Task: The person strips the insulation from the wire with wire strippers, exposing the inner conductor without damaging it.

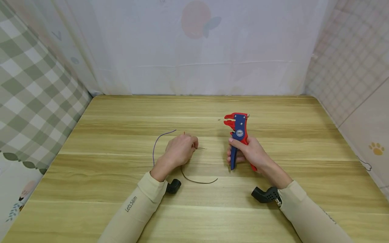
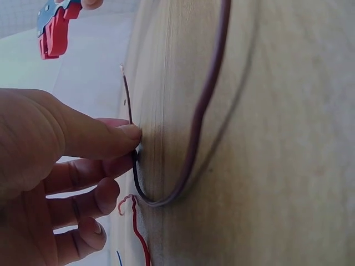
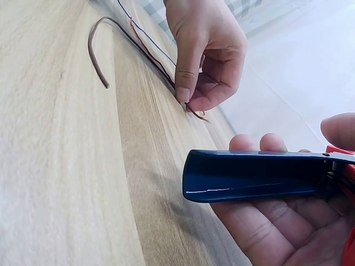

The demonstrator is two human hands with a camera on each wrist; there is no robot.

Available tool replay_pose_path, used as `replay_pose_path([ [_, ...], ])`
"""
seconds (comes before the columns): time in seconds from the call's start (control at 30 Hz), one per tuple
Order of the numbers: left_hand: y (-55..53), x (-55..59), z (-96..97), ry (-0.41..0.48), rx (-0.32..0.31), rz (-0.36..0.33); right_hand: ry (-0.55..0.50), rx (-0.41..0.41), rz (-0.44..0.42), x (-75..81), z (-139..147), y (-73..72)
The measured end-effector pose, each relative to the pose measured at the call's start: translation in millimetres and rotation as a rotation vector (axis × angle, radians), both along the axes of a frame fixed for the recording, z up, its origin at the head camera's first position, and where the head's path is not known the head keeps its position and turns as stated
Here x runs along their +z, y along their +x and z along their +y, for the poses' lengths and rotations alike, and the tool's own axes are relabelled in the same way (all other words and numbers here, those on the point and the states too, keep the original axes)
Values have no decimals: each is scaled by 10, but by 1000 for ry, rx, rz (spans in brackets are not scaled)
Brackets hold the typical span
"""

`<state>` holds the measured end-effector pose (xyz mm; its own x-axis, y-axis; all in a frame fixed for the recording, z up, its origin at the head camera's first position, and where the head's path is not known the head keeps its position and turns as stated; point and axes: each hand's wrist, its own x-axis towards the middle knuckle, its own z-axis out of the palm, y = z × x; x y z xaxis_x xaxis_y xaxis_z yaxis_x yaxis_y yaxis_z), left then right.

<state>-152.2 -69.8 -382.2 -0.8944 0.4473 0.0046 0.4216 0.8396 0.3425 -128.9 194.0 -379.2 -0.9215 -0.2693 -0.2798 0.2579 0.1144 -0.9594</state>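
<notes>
Between thumb and forefinger, my left hand [image 1: 181,150] pinches a brown wire [image 1: 199,182] near one end. That end has bare copper showing in the left wrist view, while the rest of the wire [image 2: 201,119] curves back in a loop. My right hand [image 1: 255,152] holds a red and blue wire stripper [image 1: 240,126] by its handles. The stripper's red jaws point left and stand apart, with no wire between them. Behind the left hand lies a red wire [image 2: 136,227], mostly hidden in the head view. A blue wire [image 1: 154,148] curves along the left hand's outer side.
A tiny dark scrap [image 1: 219,119] lies on the wooden table [image 1: 121,209], left of the stripper's jaws. A pale curtain [image 1: 152,50] hangs behind the table's far edge. Black wrist cameras [image 1: 174,186] sit under both forearms.
</notes>
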Motion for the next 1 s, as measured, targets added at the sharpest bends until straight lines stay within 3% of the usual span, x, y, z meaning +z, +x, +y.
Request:
replay_pose_path([
  [1.0,-15,1,-8,20,33,-20,21,10,6,7,-8,2],
])
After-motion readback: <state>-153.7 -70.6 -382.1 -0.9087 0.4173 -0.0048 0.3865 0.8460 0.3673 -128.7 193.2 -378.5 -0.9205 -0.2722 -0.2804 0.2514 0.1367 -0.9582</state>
